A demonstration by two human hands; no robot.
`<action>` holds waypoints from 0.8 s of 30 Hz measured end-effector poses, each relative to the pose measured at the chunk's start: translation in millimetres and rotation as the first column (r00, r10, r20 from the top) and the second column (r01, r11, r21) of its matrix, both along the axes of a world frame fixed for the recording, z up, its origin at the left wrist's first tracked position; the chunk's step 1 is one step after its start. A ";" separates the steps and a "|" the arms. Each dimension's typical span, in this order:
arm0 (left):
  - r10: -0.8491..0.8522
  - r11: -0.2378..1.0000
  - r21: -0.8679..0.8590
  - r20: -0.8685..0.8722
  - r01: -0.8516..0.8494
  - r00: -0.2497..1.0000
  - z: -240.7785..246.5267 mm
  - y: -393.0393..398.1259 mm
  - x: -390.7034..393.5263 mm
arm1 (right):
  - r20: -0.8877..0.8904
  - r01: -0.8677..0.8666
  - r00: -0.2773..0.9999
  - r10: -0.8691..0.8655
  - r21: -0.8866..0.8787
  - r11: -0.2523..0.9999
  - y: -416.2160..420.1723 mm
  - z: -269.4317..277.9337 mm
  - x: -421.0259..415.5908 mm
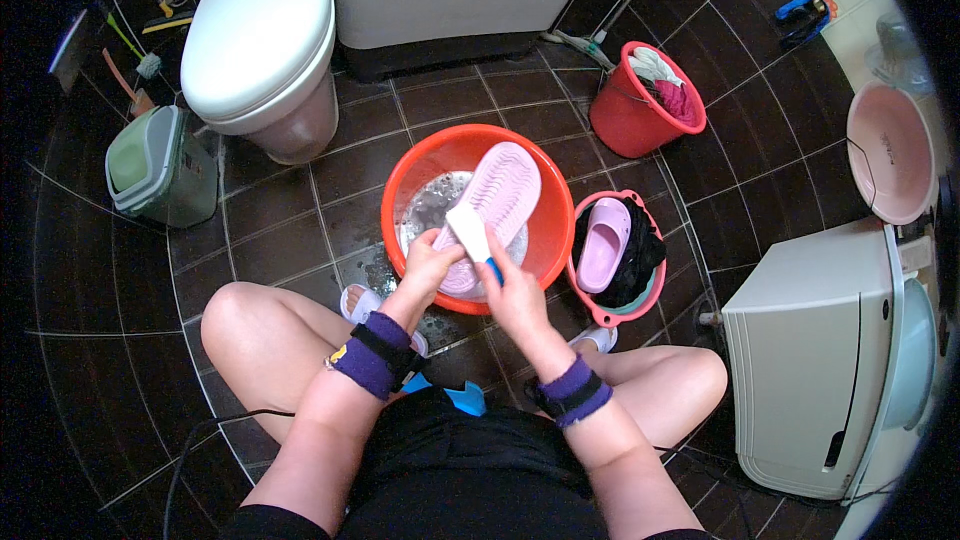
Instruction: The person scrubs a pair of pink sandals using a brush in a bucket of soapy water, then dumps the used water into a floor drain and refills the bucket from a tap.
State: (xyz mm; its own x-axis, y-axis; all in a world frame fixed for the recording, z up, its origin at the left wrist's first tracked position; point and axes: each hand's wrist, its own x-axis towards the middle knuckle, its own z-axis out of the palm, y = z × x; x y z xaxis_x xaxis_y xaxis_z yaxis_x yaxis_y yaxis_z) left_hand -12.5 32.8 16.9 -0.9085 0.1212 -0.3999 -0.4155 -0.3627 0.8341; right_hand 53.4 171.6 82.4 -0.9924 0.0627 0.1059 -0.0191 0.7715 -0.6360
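Note:
Sole side up, a pink slipper [504, 191] is tilted over a red-orange plastic basin [555, 165]. Soapy water [427, 202] with foam lies in the basin. My left hand [429, 264] grips the slipper near its lower end. In my right hand [514, 289] is a scrubbing brush [469, 229] with a white head and a blue handle part. The brush head rests against the slipper's ridged sole; its bristles are hidden. A second pink slipper [604, 246] lies on dark cloth in a pink-rimmed basin [660, 281] to the right.
A red bucket [626, 116] holding cloth stands behind the pink-rimmed basin. The toilet [259, 52] and a green-lidded bin [161, 165] are at the left. A white cabinet [802, 360] stands on the right. Wet dark tiles [367, 270] surround the basin.

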 end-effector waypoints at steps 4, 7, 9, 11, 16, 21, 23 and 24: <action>-0.117 0.989 -0.102 -0.054 0.111 0.992 -0.1 6.6 3.4 | 0.039 0.153 0.987 -0.154 0.017 0.988 21.0 4.9 -25.7; -0.045 0.997 -0.065 -0.036 0.043 0.998 -5.1 -1.3 3.7 | 0.022 0.036 0.999 -0.035 -0.041 0.999 -0.8 7.0 -9.9; -0.034 0.999 0.040 -0.058 0.036 0.998 -1.7 -1.4 0.7 | 0.102 0.027 0.995 -0.025 -0.021 0.999 -5.5 14.7 -4.5; -0.069 0.994 0.079 -0.072 0.074 0.995 2.5 0.0 0.5 | 0.088 0.077 0.993 -0.074 -0.036 0.996 8.0 7.7 -10.5; -0.080 0.997 -0.017 -0.052 0.080 0.995 -11.3 3.3 4.1 | -0.006 0.120 0.993 -0.121 -0.082 0.989 14.1 -2.8 -20.7; -0.064 0.998 0.001 -0.108 0.065 0.992 -6.9 1.3 0.2 | 0.031 0.069 0.997 -0.069 -0.014 0.997 8.1 0.5 -14.5; -0.153 0.988 -0.046 -0.133 0.149 0.979 -8.7 5.2 1.2 | -0.029 0.166 0.985 -0.169 -0.097 0.981 25.9 -6.5 -31.3; -0.164 0.986 -0.047 -0.125 0.159 0.979 -10.1 5.4 0.3 | -0.041 0.168 0.984 -0.172 -0.089 0.982 24.8 -4.1 -34.5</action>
State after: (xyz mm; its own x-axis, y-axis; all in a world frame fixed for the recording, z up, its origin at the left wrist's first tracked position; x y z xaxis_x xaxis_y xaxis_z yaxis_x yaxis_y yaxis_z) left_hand -12.2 38.3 6.8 -0.9222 0.2578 -0.2884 -0.3549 -0.2677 0.8958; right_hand 18.9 196.4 78.3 -0.9602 0.2412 0.1409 0.0755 0.7096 -0.7005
